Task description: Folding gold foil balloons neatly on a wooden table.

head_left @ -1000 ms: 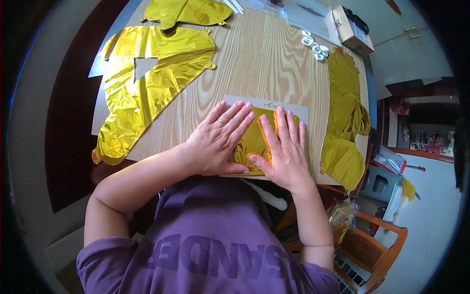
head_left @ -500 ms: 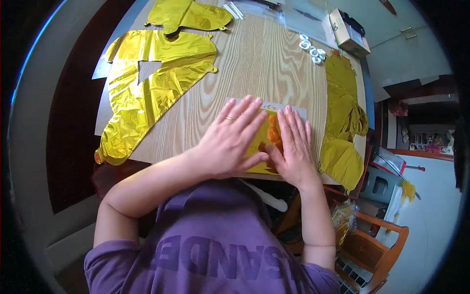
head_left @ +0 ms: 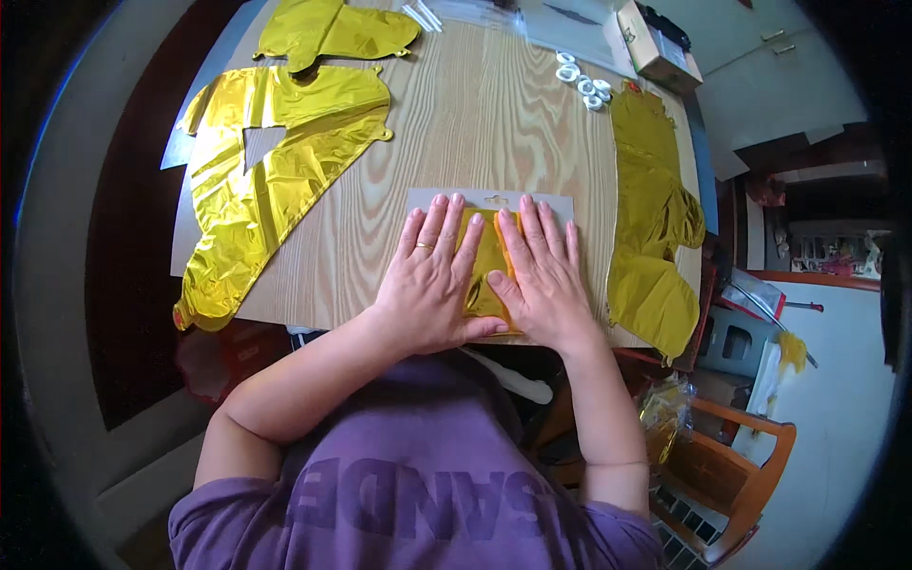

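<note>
Near the table's front edge, a folded gold foil balloon (head_left: pixel 486 258) lies on a pale card (head_left: pixel 560 205) with a hang hole at its top. My left hand (head_left: pixel 432 275) rests flat over its left side, fingers stretched out and a ring on one of them. Over the right side lies my right hand (head_left: pixel 548 285), also flat with fingers spread. The thumbs point toward each other near the lower part of the foil. Both hands cover much of the card and the foil's sides.
Flat gold foil balloons lie at the left (head_left: pixel 285 180), far left (head_left: pixel 347 33) and right (head_left: pixel 649 214) of the wooden table (head_left: pixel 465 123). White ring-shaped rolls (head_left: pixel 584 85), white sticks (head_left: pixel 423 17) and a cardboard box (head_left: pixel 655 47) sit farther back. A wooden chair (head_left: pixel 760 484) stands right.
My left hand has straightened and come down flat at the left of the foil. My right hand has flattened too, and the hands are spread evenly across the card. The view has shifted slightly.
</note>
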Demonstrator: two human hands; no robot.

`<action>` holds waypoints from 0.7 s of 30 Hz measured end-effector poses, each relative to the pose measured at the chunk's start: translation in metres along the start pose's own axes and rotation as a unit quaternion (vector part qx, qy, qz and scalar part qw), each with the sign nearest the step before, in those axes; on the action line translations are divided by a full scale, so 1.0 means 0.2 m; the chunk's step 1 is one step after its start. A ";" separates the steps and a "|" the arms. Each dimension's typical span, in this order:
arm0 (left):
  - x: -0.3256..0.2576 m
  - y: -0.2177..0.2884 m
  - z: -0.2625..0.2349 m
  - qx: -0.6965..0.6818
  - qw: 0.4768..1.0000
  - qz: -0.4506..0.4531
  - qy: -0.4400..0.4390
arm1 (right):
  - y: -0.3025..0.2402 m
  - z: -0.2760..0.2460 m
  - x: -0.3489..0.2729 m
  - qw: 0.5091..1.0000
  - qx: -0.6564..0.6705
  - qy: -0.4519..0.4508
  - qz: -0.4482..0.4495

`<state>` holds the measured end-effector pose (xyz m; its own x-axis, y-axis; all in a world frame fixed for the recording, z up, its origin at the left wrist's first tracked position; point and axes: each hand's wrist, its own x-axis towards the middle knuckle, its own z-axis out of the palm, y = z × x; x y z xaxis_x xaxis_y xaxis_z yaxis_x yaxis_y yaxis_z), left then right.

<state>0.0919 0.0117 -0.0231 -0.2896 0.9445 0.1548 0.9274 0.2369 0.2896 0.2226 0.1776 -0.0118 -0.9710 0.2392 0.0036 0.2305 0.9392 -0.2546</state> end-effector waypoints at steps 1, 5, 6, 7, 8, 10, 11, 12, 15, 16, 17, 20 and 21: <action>0.00 0.00 0.00 -0.001 1.000 -0.004 -0.004 | 0.02 -0.02 0.00 1.000 0.009 -0.009 0.001; 0.00 0.01 0.00 0.004 1.000 -0.008 0.000 | 0.20 -0.13 -0.06 0.868 0.490 0.076 0.034; 0.01 0.01 -0.01 0.017 1.000 -0.011 0.005 | 0.22 -0.19 -0.08 0.866 0.492 0.083 0.028; 0.01 0.01 -0.01 0.029 0.999 -0.015 0.009 | 0.23 -0.23 -0.09 0.865 0.493 0.090 0.021; 0.00 0.02 -0.01 0.025 0.999 -0.023 0.015 | 0.23 -0.24 -0.10 0.864 0.492 0.104 0.025; -0.01 0.03 -0.03 0.014 0.999 -0.027 0.025 | 0.21 -0.24 -0.12 0.892 0.441 0.092 0.038; 0.00 0.03 -0.04 0.009 0.999 -0.031 0.031 | 0.20 -0.24 -0.12 0.905 0.414 0.085 0.044; 0.00 0.04 -0.06 0.006 0.999 -0.024 0.041 | 0.17 -0.21 -0.12 0.910 0.400 0.095 0.049; 0.01 0.03 -0.06 0.004 0.999 -0.029 0.021 | 0.11 -0.13 -0.04 0.976 0.201 0.084 -0.020; 0.01 0.02 -0.04 0.005 0.999 -0.029 0.015 | 0.08 -0.10 -0.02 0.989 0.138 0.053 -0.005; 0.00 0.01 -0.01 0.007 1.000 -0.029 0.009 | 0.07 -0.06 -0.03 0.994 0.097 0.048 -0.006; 0.00 0.00 -0.01 0.016 1.000 -0.023 0.003 | 0.07 0.03 -0.04 0.999 0.013 0.036 -0.004; -0.01 0.01 -0.01 0.020 1.000 -0.022 0.001 | 0.07 0.03 -0.04 0.999 0.008 0.037 -0.003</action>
<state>0.0928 0.0099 -0.0208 -0.3312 0.9323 0.1454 0.9224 0.2874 0.2579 0.2327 0.1867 -0.0208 -0.9650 0.2509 0.0764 0.2222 0.9369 -0.2698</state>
